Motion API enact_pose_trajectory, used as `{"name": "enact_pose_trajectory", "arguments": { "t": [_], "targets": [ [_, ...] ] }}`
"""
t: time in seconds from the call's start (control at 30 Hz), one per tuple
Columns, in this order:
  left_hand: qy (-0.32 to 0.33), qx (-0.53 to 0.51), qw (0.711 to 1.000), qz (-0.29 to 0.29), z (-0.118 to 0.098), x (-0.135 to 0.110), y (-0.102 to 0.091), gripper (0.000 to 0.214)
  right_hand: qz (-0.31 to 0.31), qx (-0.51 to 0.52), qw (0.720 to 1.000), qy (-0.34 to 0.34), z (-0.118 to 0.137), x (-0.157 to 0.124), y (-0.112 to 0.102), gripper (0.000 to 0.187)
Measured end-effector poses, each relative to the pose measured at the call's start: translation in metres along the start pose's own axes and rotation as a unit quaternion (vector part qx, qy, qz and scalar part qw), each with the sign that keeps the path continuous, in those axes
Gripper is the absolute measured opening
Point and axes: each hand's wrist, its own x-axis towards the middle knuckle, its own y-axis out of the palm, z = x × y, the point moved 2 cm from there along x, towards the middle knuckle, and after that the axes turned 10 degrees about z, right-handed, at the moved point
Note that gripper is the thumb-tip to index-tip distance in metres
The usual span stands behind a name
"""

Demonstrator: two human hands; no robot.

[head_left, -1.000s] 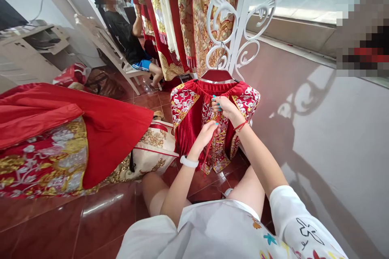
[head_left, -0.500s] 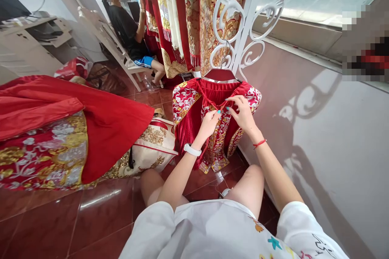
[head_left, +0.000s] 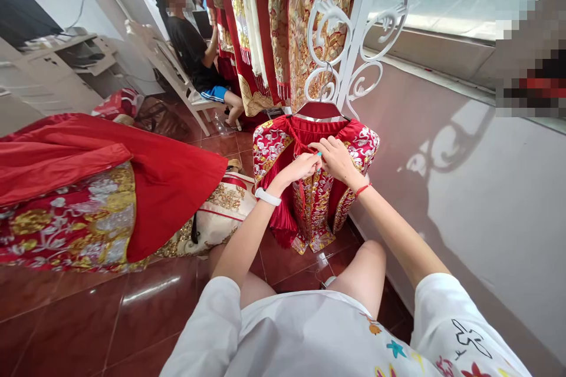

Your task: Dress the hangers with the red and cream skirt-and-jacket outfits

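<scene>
A red embroidered jacket (head_left: 322, 203) with gold and silver flowers hangs in front of me on a hanger (head_left: 318, 108). My left hand (head_left: 303, 167) is closed in a pinch at the middle of the jacket's neckline. Right against it, my right hand (head_left: 335, 159) curls its fingers over the same spot of the front opening, so that the fingertips of both meet. The bit of edge between the fingers is mostly covered. A thin red cord (head_left: 302, 197) dangles below my left hand.
White scrollwork rack (head_left: 354, 41) carries the hanger, beside a wall (head_left: 499, 188) at right. Red and gold garments (head_left: 276, 29) hang behind. To the left lie a red embroidered garment (head_left: 177, 177) and a cream one (head_left: 221, 221). A person (head_left: 190, 41) sits on a white chair (head_left: 170, 79).
My right hand has moved left and down, its fingers curling in against my left hand. My left hand has turned flatter and risen slightly, its wrist shifting left. The view has shifted slightly.
</scene>
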Motion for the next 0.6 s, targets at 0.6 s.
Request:
{"name": "enact_pose_trajectory", "arguments": {
  "t": [0.6],
  "targets": [
    [0.129,0.439,0.87,-0.185,-0.016,-0.004,-0.039,0.023,-0.001,0.446,0.894,0.048,-0.03,0.003,-0.022,0.039]
  ]
}}
